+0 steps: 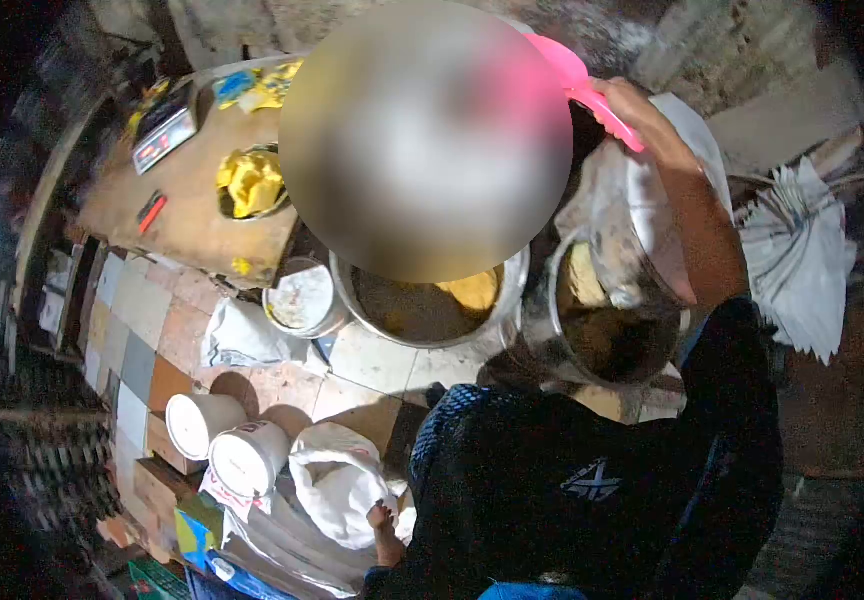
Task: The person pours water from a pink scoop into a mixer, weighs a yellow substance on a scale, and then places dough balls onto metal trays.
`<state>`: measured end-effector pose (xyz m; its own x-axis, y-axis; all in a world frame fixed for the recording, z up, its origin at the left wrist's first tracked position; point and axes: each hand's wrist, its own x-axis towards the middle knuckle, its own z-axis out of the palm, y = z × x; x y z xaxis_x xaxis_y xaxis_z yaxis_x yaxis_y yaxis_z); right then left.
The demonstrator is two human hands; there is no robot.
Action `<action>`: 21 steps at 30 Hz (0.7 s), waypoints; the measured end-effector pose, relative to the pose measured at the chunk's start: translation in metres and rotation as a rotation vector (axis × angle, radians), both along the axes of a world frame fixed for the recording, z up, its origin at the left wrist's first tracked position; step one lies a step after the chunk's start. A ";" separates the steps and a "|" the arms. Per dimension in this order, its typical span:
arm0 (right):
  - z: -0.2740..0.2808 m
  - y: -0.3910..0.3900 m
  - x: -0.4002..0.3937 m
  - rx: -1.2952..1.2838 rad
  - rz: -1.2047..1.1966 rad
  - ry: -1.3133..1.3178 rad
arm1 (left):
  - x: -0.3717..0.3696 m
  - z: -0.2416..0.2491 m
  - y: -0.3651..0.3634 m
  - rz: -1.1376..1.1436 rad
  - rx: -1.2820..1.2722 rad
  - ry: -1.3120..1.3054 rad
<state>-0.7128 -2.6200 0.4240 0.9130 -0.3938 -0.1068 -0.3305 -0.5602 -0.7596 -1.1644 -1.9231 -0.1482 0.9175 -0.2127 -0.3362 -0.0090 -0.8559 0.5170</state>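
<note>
High on the right, my right hand (624, 108) is closed around the handle of a pink scoop (560, 62); a round blur hides part of the scoop. Low in the view, my left hand (382, 518) has its fingers curled at the edge of an open white sack (337, 478). A large metal pot (512, 300) with yellow material (474, 290) inside stands below the blur. To its right is another metal container (560, 330) with dark and pale contents. On its left stands a bucket (302, 298) with white residue.
A wooden table (192, 215) on the left bears a scale (165, 135), a red and black tool (152, 212) and a bowl with yellow plastic (250, 183). Two white buckets (249, 460) stand near the white sack. White sacking (797, 250) hangs at the right.
</note>
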 end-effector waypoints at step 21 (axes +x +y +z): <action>-0.062 -0.037 0.122 -0.137 0.010 0.086 | 0.259 0.046 0.120 0.765 -0.107 0.076</action>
<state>-0.5910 -2.6566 0.3621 0.9067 -0.4011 -0.1306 -0.3848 -0.6600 -0.6452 -0.9053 -1.8034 -0.1020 0.7971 0.4360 -0.4178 0.6036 -0.5545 0.5729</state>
